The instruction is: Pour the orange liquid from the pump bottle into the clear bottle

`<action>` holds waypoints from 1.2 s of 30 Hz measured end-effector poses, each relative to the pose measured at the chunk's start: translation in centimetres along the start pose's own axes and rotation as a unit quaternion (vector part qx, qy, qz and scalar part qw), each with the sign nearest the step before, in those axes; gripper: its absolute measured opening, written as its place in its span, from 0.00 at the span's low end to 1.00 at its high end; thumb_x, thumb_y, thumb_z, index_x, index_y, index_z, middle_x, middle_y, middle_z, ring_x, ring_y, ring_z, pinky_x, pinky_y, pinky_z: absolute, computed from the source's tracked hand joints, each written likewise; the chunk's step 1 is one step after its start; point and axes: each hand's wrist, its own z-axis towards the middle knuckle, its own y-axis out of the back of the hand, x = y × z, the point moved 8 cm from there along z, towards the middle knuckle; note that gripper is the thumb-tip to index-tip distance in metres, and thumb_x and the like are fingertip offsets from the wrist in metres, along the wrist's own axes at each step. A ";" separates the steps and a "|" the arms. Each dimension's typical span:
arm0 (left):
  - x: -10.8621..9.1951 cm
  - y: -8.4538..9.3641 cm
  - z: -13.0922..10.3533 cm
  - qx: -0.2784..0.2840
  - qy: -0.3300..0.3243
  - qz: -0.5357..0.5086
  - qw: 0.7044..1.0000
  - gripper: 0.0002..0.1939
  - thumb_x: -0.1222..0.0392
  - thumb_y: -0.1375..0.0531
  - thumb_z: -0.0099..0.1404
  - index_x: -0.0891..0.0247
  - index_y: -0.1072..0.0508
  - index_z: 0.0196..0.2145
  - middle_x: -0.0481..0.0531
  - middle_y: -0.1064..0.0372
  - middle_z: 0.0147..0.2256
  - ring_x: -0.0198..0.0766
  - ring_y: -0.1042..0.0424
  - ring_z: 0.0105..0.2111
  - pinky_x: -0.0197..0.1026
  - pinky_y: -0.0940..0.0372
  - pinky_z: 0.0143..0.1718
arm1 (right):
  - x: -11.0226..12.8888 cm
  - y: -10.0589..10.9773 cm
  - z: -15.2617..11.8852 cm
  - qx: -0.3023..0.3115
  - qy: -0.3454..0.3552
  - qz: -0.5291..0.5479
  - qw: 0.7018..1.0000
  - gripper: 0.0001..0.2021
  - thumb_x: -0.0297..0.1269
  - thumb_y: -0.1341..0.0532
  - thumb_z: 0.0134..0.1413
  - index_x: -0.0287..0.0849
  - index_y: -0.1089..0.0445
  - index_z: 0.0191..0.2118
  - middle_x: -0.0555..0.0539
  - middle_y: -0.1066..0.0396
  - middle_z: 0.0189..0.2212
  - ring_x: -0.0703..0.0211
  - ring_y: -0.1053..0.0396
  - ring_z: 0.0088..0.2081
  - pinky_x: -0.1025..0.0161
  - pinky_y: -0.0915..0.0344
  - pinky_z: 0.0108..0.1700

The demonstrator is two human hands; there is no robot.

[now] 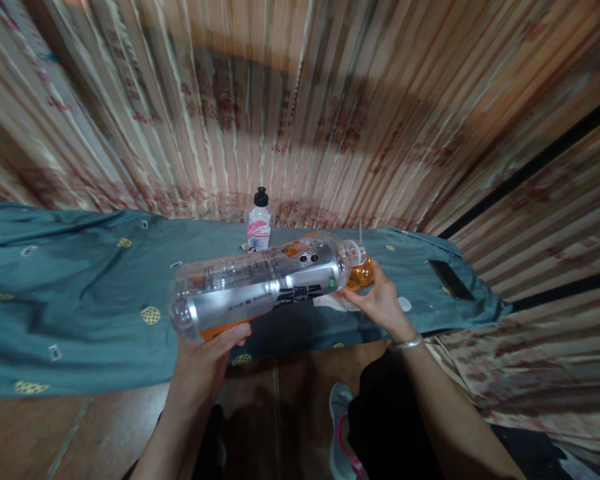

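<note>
My left hand [211, 357] is wrapped under the base end of a large clear plastic bottle [260, 283] with a silver and orange label. The bottle lies almost level in the air, its neck pointing right. At its mouth, my right hand [383, 301] grips a small clear container of orange liquid [362, 275], partly covered by the bottle neck and my fingers. A bracelet circles my right wrist. Behind the big bottle stands a small clear bottle [259, 223] with a black cap and pink label.
A green patterned cloth [95, 267] covers the table. On its right side lies a dark phone [450, 280]. A white round piece [405, 305] and something white and flat [330, 303] are near my right hand. Pleated curtains [280, 120] hang behind; dark bars cross at right.
</note>
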 end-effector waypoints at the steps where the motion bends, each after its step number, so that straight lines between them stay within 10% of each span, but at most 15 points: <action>1: 0.0 0.0 0.0 -0.001 0.002 -0.001 1.000 0.22 0.64 0.27 0.31 0.62 0.24 0.29 0.43 0.29 0.17 0.33 0.33 0.18 0.33 0.36 0.20 | 0.0 0.0 0.0 0.000 0.000 0.001 1.000 0.34 0.50 0.27 0.45 0.43 0.31 0.56 0.38 0.19 0.51 0.40 0.19 0.50 0.43 0.24 0.56; 36: 0.3 0.5 0.5 0.012 -0.014 -0.011 1.000 0.14 0.65 0.27 0.33 0.61 0.26 0.19 0.44 0.31 0.16 0.33 0.34 0.18 0.34 0.37 0.21 | -1.3 -0.4 -0.2 -0.003 0.010 -0.022 1.000 0.37 0.47 0.27 0.45 0.40 0.34 0.60 0.36 0.20 0.53 0.40 0.19 0.51 0.43 0.25 0.58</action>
